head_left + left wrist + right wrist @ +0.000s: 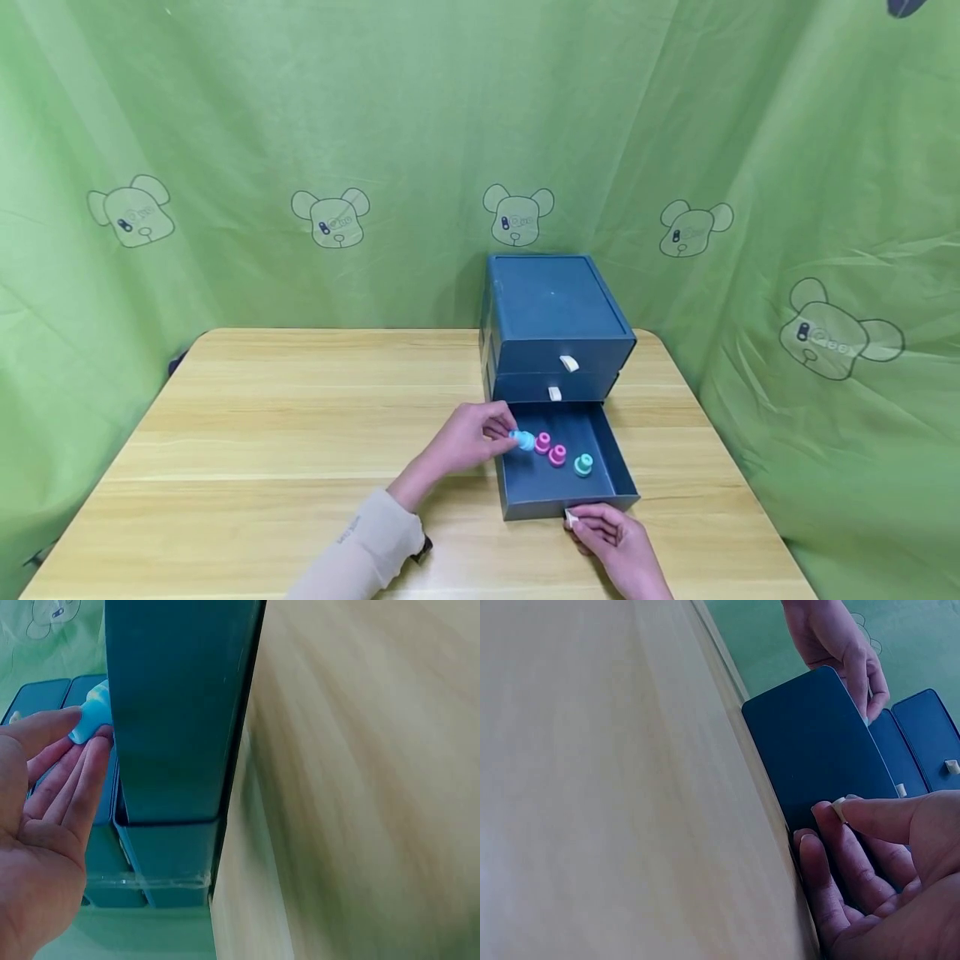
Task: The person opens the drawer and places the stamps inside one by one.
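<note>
My left hand [468,435] reaches over the left wall of the pulled-out bottom drawer [536,492]. Its thumb and fingers pinch a light-blue knobbed plastic piece [524,440], also visible in the left wrist view above the drawer's side [176,712]. Inside the drawer stand two pink knobbed pieces [557,455] close to the blue one, with a teal piece [583,465] farther right. At the drawer front, my right hand [618,546] pinches the small white drawer handle [840,808] between thumb and finger.
The dark blue drawer cabinet [558,296] stands at the back right of the wooden table [300,425]. Its two upper drawers are closed, each with a white handle [570,363]. A green curtain [420,125] with bear-head prints hangs behind and beside the table.
</note>
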A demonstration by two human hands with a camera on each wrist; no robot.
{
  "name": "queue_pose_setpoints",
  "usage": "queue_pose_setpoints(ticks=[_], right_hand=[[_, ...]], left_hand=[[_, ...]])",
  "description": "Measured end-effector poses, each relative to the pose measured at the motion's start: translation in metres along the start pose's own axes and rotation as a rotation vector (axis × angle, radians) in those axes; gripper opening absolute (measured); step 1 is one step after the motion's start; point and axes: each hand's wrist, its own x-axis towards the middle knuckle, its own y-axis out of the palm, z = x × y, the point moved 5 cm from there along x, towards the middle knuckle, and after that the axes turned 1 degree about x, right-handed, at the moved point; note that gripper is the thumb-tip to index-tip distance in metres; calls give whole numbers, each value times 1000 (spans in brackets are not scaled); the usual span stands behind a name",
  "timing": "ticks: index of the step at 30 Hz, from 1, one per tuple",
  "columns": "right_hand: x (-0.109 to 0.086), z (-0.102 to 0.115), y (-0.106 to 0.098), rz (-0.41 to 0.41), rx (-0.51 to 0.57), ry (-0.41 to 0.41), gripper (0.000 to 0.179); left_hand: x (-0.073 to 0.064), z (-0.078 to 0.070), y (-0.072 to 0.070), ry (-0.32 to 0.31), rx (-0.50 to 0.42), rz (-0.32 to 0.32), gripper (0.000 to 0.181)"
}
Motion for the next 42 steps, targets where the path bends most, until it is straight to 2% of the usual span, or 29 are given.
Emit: queue_pose_setpoints(ticks=[5,13,19,28,42], right_hand=[[1,-2,-1,-1,4,4,17],[0,-2,-1,0,2,3,17],[-1,-1,1,6,22,-11,16],[-1,0,0,3,10,-18,16],[0,0,0,6,-4,-11,16]], left_hand=[[2,-5,9,29,65,14,11],[5,-13,20,63,117,50,10],[5,-13,28,56,191,87,10],[8,-18,36,113,260,129,10],[10,-19,47,131,357,169,16]])
